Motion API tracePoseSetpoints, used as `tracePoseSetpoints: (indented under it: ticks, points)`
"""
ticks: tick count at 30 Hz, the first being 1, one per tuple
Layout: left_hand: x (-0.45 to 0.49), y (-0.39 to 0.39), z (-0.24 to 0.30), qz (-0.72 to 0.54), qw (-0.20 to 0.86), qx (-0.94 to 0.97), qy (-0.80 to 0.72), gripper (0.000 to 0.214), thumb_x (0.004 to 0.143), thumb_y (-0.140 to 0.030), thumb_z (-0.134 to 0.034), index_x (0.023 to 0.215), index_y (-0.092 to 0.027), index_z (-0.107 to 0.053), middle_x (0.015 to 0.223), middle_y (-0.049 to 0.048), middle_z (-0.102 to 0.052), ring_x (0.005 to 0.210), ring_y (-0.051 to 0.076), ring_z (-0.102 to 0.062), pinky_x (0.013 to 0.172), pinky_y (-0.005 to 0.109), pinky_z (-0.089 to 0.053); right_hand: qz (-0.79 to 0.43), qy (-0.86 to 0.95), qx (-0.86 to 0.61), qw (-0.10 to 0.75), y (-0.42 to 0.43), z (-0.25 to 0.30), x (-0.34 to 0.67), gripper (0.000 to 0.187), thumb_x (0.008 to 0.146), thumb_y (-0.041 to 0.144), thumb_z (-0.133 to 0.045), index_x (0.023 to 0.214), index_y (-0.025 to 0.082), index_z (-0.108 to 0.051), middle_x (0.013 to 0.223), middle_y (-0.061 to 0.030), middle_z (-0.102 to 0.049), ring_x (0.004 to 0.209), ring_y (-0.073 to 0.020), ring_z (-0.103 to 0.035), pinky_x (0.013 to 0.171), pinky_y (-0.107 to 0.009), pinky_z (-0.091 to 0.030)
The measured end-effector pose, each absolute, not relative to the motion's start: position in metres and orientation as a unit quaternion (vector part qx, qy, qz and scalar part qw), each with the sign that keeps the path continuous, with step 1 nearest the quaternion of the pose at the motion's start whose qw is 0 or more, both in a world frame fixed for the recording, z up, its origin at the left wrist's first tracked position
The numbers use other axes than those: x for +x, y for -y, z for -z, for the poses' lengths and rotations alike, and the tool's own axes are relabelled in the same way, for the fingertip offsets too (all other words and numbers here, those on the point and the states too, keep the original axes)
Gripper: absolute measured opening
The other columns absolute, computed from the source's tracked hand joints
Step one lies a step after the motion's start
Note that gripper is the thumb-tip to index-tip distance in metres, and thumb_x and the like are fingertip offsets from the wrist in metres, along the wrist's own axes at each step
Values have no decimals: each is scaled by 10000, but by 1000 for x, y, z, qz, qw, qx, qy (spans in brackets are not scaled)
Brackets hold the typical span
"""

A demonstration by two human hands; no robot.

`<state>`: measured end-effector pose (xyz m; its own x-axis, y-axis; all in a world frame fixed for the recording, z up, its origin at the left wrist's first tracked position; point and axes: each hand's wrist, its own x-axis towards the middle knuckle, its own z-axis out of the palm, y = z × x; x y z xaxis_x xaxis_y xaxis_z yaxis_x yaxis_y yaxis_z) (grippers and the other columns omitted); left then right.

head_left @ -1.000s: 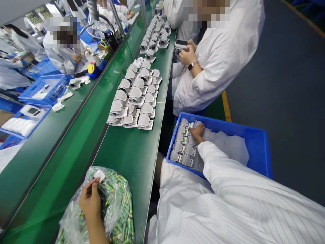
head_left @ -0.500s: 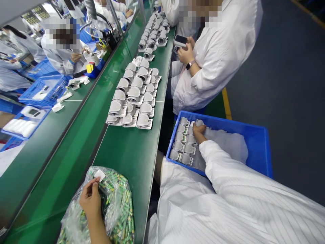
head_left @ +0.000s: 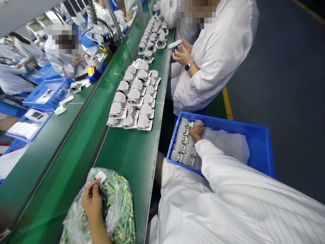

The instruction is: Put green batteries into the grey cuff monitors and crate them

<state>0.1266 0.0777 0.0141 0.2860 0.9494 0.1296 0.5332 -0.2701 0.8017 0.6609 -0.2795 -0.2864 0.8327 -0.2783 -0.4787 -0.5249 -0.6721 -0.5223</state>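
Observation:
My left hand (head_left: 91,200) is pinched on a small white square piece (head_left: 101,176) above a clear plastic bag (head_left: 76,217). Green battery-like cylinders (head_left: 124,206) fill the bag. Down to my right, a blue bin (head_left: 259,145) holds rows of wrist blood pressure monitors (head_left: 188,159) with rolled grey cuffs. My right hand (head_left: 196,130) is inside it, fingers curled round one monitor (head_left: 198,122) in the second row, which it partly hides. A translucent grey sheet (head_left: 225,142) lies in the bin beside the rows.
Stacked monitors (head_left: 137,95) stand on the green bench (head_left: 127,149), with more farther along. A co-worker (head_left: 215,57) sits close ahead on the right, a monitor in their hands. Across the bench are blue trays (head_left: 48,93) and another co-worker (head_left: 63,57).
My right hand has shifted slightly left within the bin. My left hand stays almost still with the white piece. The co-worker on the right has tilted the monitor in their hands.

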Motion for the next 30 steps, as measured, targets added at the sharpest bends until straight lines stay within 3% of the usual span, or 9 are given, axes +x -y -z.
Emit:
tracePoseSetpoints:
  ticks: [7,15,20,26,30]
  points:
    - [131,-78,-13,-337,329,725,-502,341,854,-466,-693,1021,-172,-740,1031,101,-780,1070,303,-752,1159,575,-533,-126,-298,-908,266,263,298,670,1189,860,408,-721,1710,68,38,1633,-348,-248,1448,-434,-465,1169,-512,-477]
    - [133,-75,-14,-331,326,724,-510,318,852,-440,-689,1018,-174,-740,1033,100,-776,1048,282,-744,1156,553,-529,-122,-260,-927,240,261,310,672,1146,862,339,-698,1724,46,-2,1636,-350,-289,1490,-447,-411,1219,-545,-406]
    - [129,-79,-12,-334,341,720,-504,293,834,-410,-699,1011,-181,-738,1042,105,-776,1055,285,-744,1168,558,-520,-177,-187,-933,251,281,311,676,1124,913,459,-680,1724,9,-46,1655,-371,-284,1474,-461,-422,1230,-584,-357]
    - [125,-84,-6,-333,345,720,-502,290,817,-389,-689,1007,-179,-747,1039,100,-776,1028,271,-745,1158,549,-529,-220,-149,-929,258,293,308,676,1322,801,483,-808,1720,11,17,1715,-363,-166,1505,-446,-423,1242,-488,-381]
    - [122,-86,-4,-328,337,722,-507,301,815,-385,-678,1014,-171,-752,1045,108,-783,1006,265,-748,1146,550,-538,-210,-141,-933,257,292,305,668,1340,822,518,-791,1707,9,77,1703,-377,-166,1486,-442,-463,1214,-452,-420]
